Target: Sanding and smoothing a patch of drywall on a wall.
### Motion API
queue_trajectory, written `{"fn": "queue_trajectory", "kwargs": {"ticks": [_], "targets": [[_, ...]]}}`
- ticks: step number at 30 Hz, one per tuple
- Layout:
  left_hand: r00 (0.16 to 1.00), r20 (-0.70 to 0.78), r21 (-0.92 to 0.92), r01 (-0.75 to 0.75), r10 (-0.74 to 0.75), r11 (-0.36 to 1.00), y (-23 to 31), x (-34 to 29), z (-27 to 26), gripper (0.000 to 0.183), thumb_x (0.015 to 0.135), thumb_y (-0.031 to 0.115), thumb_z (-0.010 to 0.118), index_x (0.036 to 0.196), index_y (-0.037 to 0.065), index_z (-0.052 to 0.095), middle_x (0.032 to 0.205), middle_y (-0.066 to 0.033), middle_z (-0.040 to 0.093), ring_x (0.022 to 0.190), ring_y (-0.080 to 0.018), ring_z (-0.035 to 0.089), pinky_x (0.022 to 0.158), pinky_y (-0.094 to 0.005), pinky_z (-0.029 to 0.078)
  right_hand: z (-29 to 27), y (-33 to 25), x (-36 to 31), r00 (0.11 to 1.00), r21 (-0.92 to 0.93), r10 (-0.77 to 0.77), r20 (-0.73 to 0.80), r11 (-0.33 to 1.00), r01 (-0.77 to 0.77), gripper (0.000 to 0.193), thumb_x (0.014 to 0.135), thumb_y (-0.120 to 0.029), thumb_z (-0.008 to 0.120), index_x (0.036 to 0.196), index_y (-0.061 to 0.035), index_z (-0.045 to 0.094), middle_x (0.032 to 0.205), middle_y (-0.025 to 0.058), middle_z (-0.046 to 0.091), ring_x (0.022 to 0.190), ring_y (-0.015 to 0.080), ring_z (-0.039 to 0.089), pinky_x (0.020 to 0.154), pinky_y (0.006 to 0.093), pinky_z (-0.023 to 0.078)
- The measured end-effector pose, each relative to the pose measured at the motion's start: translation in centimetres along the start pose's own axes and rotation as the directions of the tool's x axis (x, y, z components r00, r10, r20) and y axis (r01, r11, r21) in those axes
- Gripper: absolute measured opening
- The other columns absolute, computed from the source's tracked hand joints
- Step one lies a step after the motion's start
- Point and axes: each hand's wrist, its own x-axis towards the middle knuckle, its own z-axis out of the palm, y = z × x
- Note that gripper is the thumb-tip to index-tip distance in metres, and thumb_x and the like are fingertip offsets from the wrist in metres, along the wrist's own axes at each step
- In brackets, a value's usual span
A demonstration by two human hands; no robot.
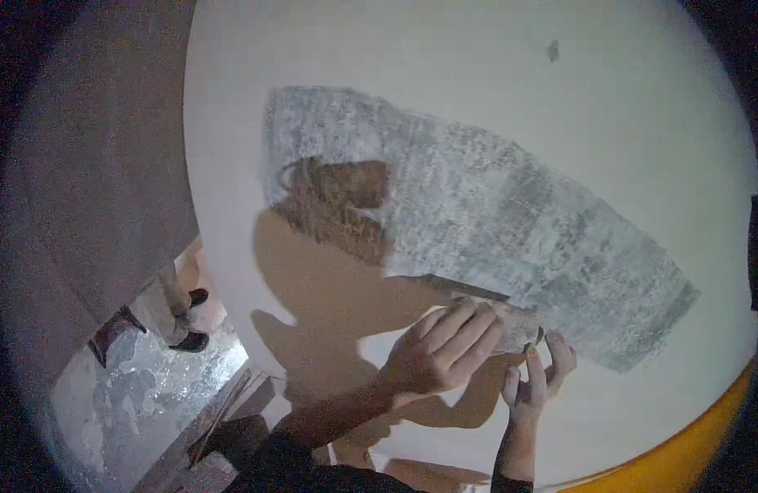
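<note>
A large pale curved panel [626, 140] fills most of the view, with a long mottled grey patch [478, 205] across its middle. Against the patch's lower edge lies a flat grey piece [517, 322], which looks like a sanding block or folded abrasive sheet; its exact kind is unclear. The fingers of my left hand [449, 349] are bent closed over its left part and hide it there. At the piece's right end, by a small dark edge, my right hand [539, 378] holds it with curled fingertips.
Shadows of my head and arms fall over the panel's left and lower part. At the lower left, another person's legs and dark shoes [190, 338] stand on a shiny, blotched floor [149, 403]. A yellow-orange edge [683, 444] borders the panel at the lower right.
</note>
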Motion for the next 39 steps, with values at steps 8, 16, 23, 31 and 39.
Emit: {"fn": "queue_trajectory", "kwargs": {"ticks": [8,16,23,31,39], "targets": [[0.984,0.010,-0.025,0.175,-0.175,0.984,-2.2,-1.4,-0.7,0.036,0.079,0.013,0.059,0.114,0.003,0.059,0.117,-0.0106,0.057,0.109,-0.0285,0.054,0.091,-0.0383,0.045,1.2,0.1,-0.7,0.990,-0.033,0.091,0.109,0.996,-0.087,0.042,0.091,-0.038,0.051,0.118,-0.0060,0.058,0.133,0.0212,0.039,0.121,0.0390,0.039,0.097,0.0514,0.034],[0.972,0.031,0.020,0.233,-0.234,0.972,-2.5,-4.4,0.7,0.035,0.079,0.011,0.059,0.113,0.004,0.059,0.119,-0.0100,0.054,0.112,-0.0266,0.050,0.092,-0.0380,0.045,0.5,0.6,-1.4,0.974,-0.245,0.161,0.159,0.962,-0.119,0.045,0.092,-0.039,0.049,0.124,-0.0075,0.055,0.140,0.0211,0.027,0.131,0.0403,0.024,0.105,0.0551,0.024],[0.965,-0.075,0.105,0.258,-0.251,0.960,-4.8,-6.0,-0.7,0.037,0.075,0.006,0.063,0.111,0.007,0.057,0.114,-0.0095,0.056,0.109,-0.0288,0.053,0.090,-0.0425,0.044,2.1,-0.3,-2.1,0.974,-0.142,0.222,0.045,0.967,-0.214,0.044,0.094,-0.039,0.045,0.122,-0.0068,0.056,0.138,0.0210,0.030,0.130,0.0382,0.029,0.104,0.0539,0.027],[0.943,-0.047,0.224,0.333,-0.331,0.916,-10.8,-9.5,-5.5,0.038,0.074,0.007,0.066,0.111,0.007,0.054,0.114,-0.0105,0.058,0.107,-0.0318,0.055,0.089,-0.0466,0.043,5.3,-4.1,-2.7,0.978,-0.100,0.208,0.032,0.974,-0.204,0.044,0.096,-0.039,0.043,0.120,-0.0042,0.056,0.137,0.0205,0.031,0.128,0.0372,0.032,0.102,0.0515,0.032],[0.945,0.009,0.330,0.307,-0.328,0.893,-19.8,-11.6,-10.9,0.039,0.076,0.005,0.061,0.114,0.006,0.053,0.117,-0.0100,0.055,0.109,-0.0292,0.053,0.092,-0.0437,0.041,8.1,-4.1,-3.0,0.949,-0.168,0.297,-0.109,0.935,-0.312,0.048,0.096,-0.041,0.040,0.121,-0.0030,0.054,0.134,0.0207,0.034,0.127,0.0353,0.035,0.097,0.0468,0.040]]}}
